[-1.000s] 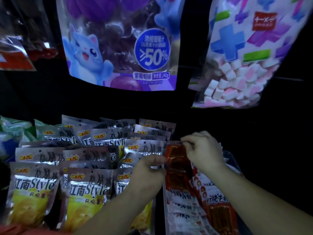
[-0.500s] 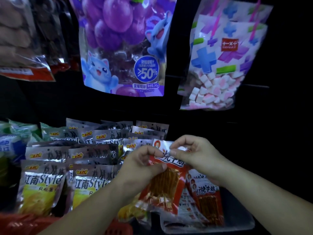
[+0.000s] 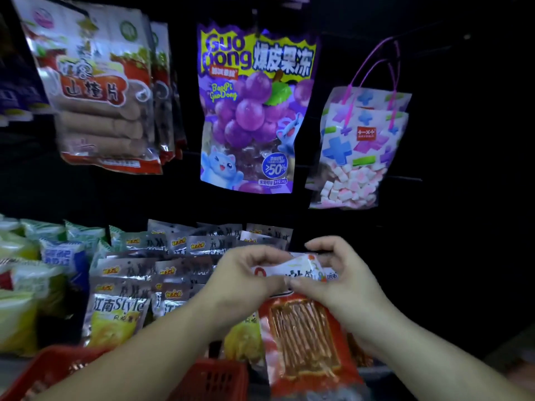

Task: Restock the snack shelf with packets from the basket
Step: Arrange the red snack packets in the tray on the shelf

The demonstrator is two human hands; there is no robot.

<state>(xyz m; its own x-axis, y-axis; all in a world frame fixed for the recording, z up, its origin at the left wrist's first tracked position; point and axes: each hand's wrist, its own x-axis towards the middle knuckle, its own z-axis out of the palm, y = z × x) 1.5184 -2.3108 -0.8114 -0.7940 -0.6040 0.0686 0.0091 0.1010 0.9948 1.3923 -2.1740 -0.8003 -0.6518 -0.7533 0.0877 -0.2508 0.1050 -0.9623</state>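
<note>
Between the earlier frame and this one the red stick-snack packet (image 3: 304, 331) has swung from a slant to hang nearly upright, and the view has tipped upward, so the hanging bags show whole.

Both hands grip the packet by its white top strip. The left hand (image 3: 246, 274) curls its fingers over the strip's left part, with the thumb underneath. The right hand (image 3: 340, 273) pinches the right part between thumb and curled fingers. The 2 thumbs almost meet at the middle of the strip. The packet's clear window shows orange-brown sticks, and its lower end reaches down beside the red basket (image 3: 212, 379) at the bottom edge of the view. It hangs in front of the right end of the shelf's rows, lifted off them.

Silver and yellow "Style" packets (image 3: 115, 312) stand in overlapping rows on the lower shelf, left of the hands. Green and blue packets (image 3: 62, 253) lie farther left.

Above hang 3 kinds of bags on the dark back wall: hawthorn-slice bags (image 3: 98, 94) at the left, a purple grape jelly bag (image 3: 252, 111) in the middle, and a marshmallow bag (image 3: 359, 151) with pink string handles at the right.
</note>
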